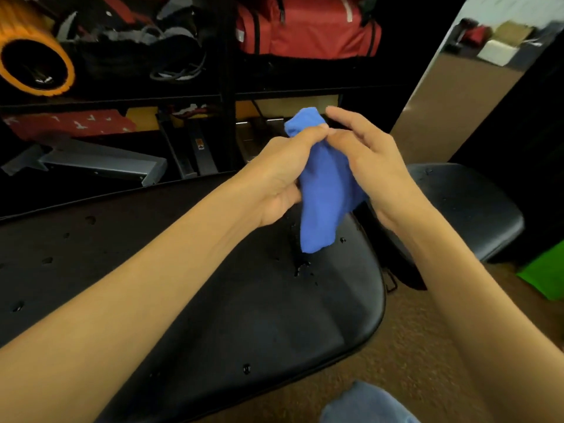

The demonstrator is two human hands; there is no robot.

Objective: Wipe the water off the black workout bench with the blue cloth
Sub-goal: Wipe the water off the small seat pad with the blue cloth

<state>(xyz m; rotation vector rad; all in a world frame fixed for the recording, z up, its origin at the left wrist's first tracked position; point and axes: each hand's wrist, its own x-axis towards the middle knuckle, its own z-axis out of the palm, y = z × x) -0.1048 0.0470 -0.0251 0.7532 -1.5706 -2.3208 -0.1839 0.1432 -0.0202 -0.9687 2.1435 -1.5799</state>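
Currently both hands meet above the black workout bench (244, 315), holding the blue cloth (326, 190) between them, clear of the pad. The left hand (283, 178) curls its fingers round the upper part of the cloth, with its fingertips pinching the bunched top. The right hand (375, 172) lies against the cloth's right side with its thumb touching the fabric beside the left fingertips. Its forefinger reaches out nearly straight past the cloth's top, and I cannot tell whether this hand truly grips. The cloth hangs down in a loose fold, its lower end just above the pad.

Water drops (302, 268) sit on the pad below the cloth, and more are scattered to the left and near. A second black pad (467, 209) lies to the right, also beaded. On the far side stands a dark shelf (225, 93) with an orange foam roller (33, 62) at far left and a red bag (308, 29). Brown carpet (396, 361) shows at near right.
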